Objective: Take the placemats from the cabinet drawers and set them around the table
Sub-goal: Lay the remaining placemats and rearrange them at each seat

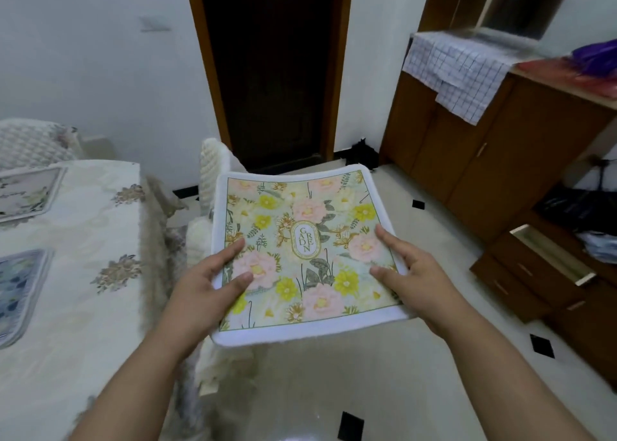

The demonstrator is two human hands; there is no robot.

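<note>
I hold a floral placemat (300,213) with a white border and a "GARDEN" label flat in the air over the floor, to the right of the table. My left hand (213,283) grips its left edge, thumb on top. My right hand (410,267) grips its right edge the same way. The table (86,233), under a cream flowered cloth, lies at the left. Two placemats lie on it: a pale floral one (30,190) at the far left and a blue patterned one (20,290) nearer me. A wooden cabinet drawer (551,257) stands open at the right.
A chair with a cream knitted cover (213,173) stands between the table and the held mat. A brown cabinet (467,160) with a checked cloth (457,70) on top lines the right wall. A dark doorway (270,73) is straight ahead. Pale tiled floor lies below.
</note>
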